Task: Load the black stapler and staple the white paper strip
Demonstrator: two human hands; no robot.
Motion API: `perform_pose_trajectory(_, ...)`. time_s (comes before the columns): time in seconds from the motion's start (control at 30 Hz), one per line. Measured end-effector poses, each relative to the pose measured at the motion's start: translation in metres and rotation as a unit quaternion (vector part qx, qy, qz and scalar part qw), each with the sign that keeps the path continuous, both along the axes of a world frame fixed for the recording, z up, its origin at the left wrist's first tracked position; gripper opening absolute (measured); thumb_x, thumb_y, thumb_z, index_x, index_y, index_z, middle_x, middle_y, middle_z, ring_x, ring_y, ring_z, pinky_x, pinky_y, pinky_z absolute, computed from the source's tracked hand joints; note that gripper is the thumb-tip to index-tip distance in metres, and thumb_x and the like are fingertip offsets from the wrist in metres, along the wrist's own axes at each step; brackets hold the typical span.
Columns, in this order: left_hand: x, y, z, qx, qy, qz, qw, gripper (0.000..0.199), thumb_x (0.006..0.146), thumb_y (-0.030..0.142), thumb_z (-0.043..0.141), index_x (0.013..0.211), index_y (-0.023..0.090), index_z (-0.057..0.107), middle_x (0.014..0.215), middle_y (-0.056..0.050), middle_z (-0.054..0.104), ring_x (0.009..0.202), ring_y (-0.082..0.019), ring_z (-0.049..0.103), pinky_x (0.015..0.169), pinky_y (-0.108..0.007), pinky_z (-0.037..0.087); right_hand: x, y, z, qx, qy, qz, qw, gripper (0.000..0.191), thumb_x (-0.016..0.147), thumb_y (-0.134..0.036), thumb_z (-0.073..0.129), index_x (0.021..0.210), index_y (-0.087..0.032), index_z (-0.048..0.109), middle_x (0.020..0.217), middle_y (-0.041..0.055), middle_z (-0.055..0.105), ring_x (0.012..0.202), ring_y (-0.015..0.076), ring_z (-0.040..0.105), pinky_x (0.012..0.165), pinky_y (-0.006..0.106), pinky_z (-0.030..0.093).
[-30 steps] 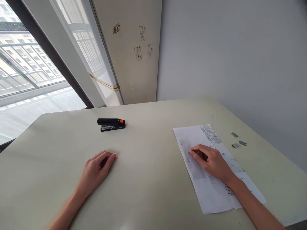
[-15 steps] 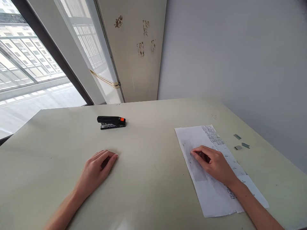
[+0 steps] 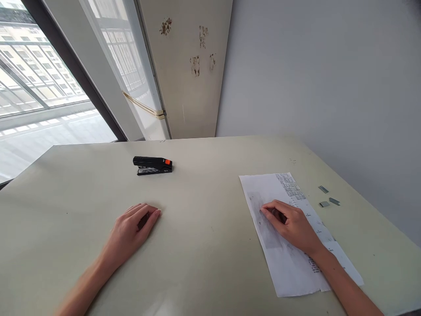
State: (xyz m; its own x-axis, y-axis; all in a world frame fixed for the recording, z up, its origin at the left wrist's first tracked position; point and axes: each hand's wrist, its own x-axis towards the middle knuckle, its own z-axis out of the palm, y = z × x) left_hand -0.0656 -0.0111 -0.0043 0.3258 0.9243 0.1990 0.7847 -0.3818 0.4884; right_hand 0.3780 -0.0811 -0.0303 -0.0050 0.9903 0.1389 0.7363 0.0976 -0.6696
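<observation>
My left hand (image 3: 133,227) rests on the pale table (image 3: 197,245) with its fingers curled and thumb against the fingertips; nothing shows in it. Beyond it lies a black stapler (image 3: 153,165) with an orange patch at its right end. On the right, my right hand (image 3: 291,224) lies on top of printed white paper (image 3: 292,281), thumb and fingertips pinched together with nothing visible between them. Several small grey staple strips (image 3: 334,201) are on the table to the right of the paper.
Behind the table stand a plain wall (image 3: 315,66) and a beige panel (image 3: 187,101) with brown stains. A window (image 3: 36,79) with railings outside is at the upper left.
The camera view has shifted slightly. Both hands, the stapler and the paper keep their places on the table.
</observation>
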Motion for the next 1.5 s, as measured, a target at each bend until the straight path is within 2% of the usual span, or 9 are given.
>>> perform_pose_trajectory(0.47, -0.003, 0.000, -0.003, 0.002, 0.008, -0.006, 1.000, 0.038, 0.106, 0.053, 0.047, 0.090, 0.025, 0.068, 0.083, 0.000, 0.067, 0.075, -0.018, 0.060, 0.072, -0.030, 0.047, -0.017, 0.005, 0.000, 0.002, 0.023, 0.018, 1.000, 0.027, 0.104, -0.045, 0.056, 0.091, -0.026, 0.071, 0.082, 0.0015, 0.071, 0.065, 0.0182, 0.056, 0.062, 0.032, 0.047)
perform_pose_trajectory(0.7, 0.003, -0.004, -0.003, -0.015, -0.021, -0.003, 1.000, 0.037, 0.104, 0.056, 0.050, 0.096, 0.026, 0.070, 0.100, -0.003, 0.070, 0.084, -0.019, 0.064, 0.066, -0.028, 0.049, -0.128, 0.011, 0.015, -0.051, 0.221, 0.052, 0.973, 0.024, 0.099, -0.042, 0.062, 0.090, -0.022, 0.072, 0.073, 0.0005, 0.066, 0.062, 0.0155, 0.056, 0.058, 0.028, 0.045)
perform_pose_trajectory(0.8, 0.002, -0.006, -0.003, 0.028, -0.038, 0.020, 0.999, 0.032, 0.103, 0.055, 0.053, 0.109, 0.029, 0.071, 0.131, -0.005, 0.066, 0.115, -0.026, 0.063, 0.072, -0.029, 0.054, -0.175, 0.015, 0.034, -0.072, 0.337, 0.068, 0.936, 0.026, 0.099, -0.046, 0.061, 0.091, -0.022, 0.071, 0.074, 0.0009, 0.067, 0.065, 0.0161, 0.061, 0.059, 0.028, 0.051)
perform_pose_trajectory(0.87, -0.001, -0.006, -0.003, 0.040, -0.038, 0.006, 0.998, 0.031, 0.103, 0.053, 0.054, 0.117, 0.031, 0.070, 0.145, -0.006, 0.060, 0.133, -0.031, 0.054, 0.087, -0.036, 0.057, -0.181, 0.013, 0.044, -0.043, 0.356, 0.042, 0.933, 0.027, 0.099, -0.049, 0.062, 0.094, -0.024, 0.071, 0.078, 0.0018, 0.069, 0.067, 0.0171, 0.064, 0.064, 0.030, 0.055)
perform_pose_trajectory(0.97, -0.004, -0.008, -0.005, 0.020, -0.034, -0.049, 0.998, 0.031, 0.104, 0.051, 0.055, 0.124, 0.032, 0.068, 0.152, -0.005, 0.058, 0.143, -0.032, 0.047, 0.109, -0.050, 0.051, -0.148, 0.005, 0.044, -0.011, 0.308, -0.034, 0.951, 0.030, 0.099, -0.053, 0.062, 0.096, -0.024, 0.071, 0.079, 0.0043, 0.071, 0.070, 0.0199, 0.067, 0.063, 0.031, 0.056)
perform_pose_trajectory(1.07, -0.003, -0.010, -0.009, 0.010, -0.021, -0.077, 0.997, 0.034, 0.103, 0.052, 0.057, 0.129, 0.032, 0.066, 0.155, -0.005, 0.057, 0.149, -0.033, 0.042, 0.120, -0.058, 0.041, -0.081, -0.006, 0.026, 0.028, 0.197, -0.145, 0.969, 0.034, 0.097, -0.056, 0.063, 0.102, -0.024, 0.072, 0.096, 0.0104, 0.075, 0.087, 0.0258, 0.070, 0.062, 0.032, 0.054)
perform_pose_trajectory(1.2, -0.005, -0.009, -0.014, 0.024, 0.023, -0.095, 0.995, 0.047, 0.098, 0.059, 0.063, 0.137, 0.034, 0.062, 0.162, -0.004, 0.051, 0.155, -0.038, 0.032, 0.123, -0.064, 0.034, 0.016, -0.024, -0.005, 0.101, -0.009, -0.298, 0.949, 0.050, 0.092, -0.063, 0.058, 0.121, -0.024, 0.068, 0.132, 0.0176, 0.066, 0.118, 0.0386, 0.062, 0.078, 0.046, 0.056)
perform_pose_trajectory(1.37, -0.020, 0.002, -0.010, -0.011, 0.040, -0.101, 0.994, 0.058, 0.097, 0.066, 0.061, 0.147, 0.037, 0.057, 0.169, -0.003, 0.042, 0.160, -0.041, 0.025, 0.123, -0.067, 0.033, 0.100, -0.049, -0.026, 0.078, -0.091, -0.364, 0.924, 0.077, 0.089, -0.068, 0.060, 0.144, -0.015, 0.054, 0.149, 0.0271, 0.052, 0.152, 0.0443, 0.034, 0.113, 0.062, 0.041)
perform_pose_trajectory(1.5, -0.031, 0.010, -0.008, -0.035, 0.022, -0.095, 0.995, 0.057, 0.098, 0.067, 0.058, 0.147, 0.039, 0.056, 0.170, 0.000, 0.040, 0.161, -0.038, 0.025, 0.124, -0.062, 0.034, 0.124, -0.049, -0.027, 0.018, -0.081, -0.379, 0.922, 0.094, 0.088, -0.072, 0.062, 0.158, -0.013, 0.043, 0.163, 0.0265, 0.044, 0.151, 0.0454, 0.040, 0.117, 0.063, 0.038)
